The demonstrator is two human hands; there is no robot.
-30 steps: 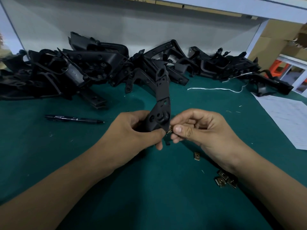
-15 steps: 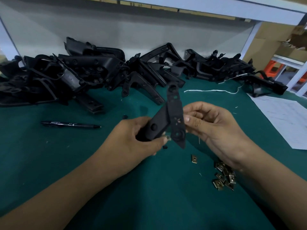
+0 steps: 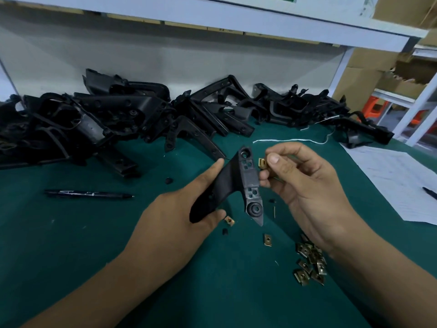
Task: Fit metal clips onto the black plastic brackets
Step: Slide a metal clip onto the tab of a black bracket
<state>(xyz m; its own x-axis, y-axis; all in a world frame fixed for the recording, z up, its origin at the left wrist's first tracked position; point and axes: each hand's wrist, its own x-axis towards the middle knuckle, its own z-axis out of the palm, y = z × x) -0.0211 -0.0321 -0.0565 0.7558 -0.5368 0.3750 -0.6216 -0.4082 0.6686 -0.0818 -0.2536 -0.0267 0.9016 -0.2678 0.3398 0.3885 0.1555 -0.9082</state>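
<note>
Head view, read left to right. A black pen lies on the green tabletop at the left, in front of a long heap of black brackets that runs along the back edge below a white shelf.

At centre, the left hand grips one bracket by its lower arm, fingers curled round it, forefinger laid along the upper edge. The bracket is held clear of the tabletop, its ribbed face towards the camera. Whether a clip is already seated on it cannot be told from this angle.

Just right of the bracket, the right hand pinches a brass-coloured clip between thumb and forefinger. The clip is just beside the bracket's upper right edge and does not appear to be pushed on yet.

Judgement: the work is at an early or middle stage. This clip is presented but not fitted, and the heap at the back looks largely unfinished, though clips on those parts would be too small to see.

Loose clips lie below the bracket: one near the left thumb, one further right, then a small pile of clips under the right wrist. A white cord and printed papers lie at the right. Cardboard boxes stand beyond the shelf post.
</note>
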